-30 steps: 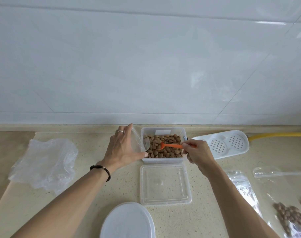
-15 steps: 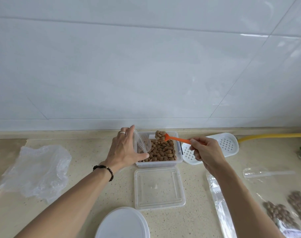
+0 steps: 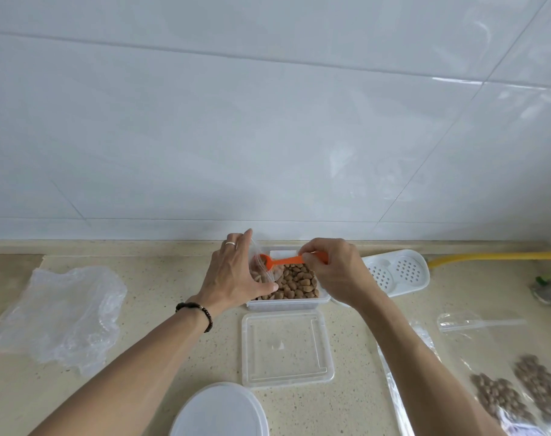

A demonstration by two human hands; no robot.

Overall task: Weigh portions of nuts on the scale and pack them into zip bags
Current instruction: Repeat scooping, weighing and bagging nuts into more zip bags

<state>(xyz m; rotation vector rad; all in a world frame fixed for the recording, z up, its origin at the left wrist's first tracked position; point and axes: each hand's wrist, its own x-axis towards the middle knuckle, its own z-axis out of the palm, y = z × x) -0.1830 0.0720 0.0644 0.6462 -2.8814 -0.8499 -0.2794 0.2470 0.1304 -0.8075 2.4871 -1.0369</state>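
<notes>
At counter's back edge, over nut tub (image 3: pixel 323 298): zip bag (image 3: pixel 261 272) pinched open by left hand (image 3: pixel 233 278), orange scoop (image 3: pixel 275 262) gripped by right hand (image 3: pixel 337 272), tipping inside. Front right corner: 2 filled bags (image 3: pixel 519 391) done; this portion unfinished, unsealed.

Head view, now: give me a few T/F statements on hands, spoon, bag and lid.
1. The right hand holds an orange spoon. True.
2. The spoon's bowl is at the mouth of the zip bag held by the left hand. True.
3. The square lid is snapped onto the nut container. False: it lies on the counter in front of the open container.
4. The filled nut bags lie at far left. False: they lie at lower right.
</notes>
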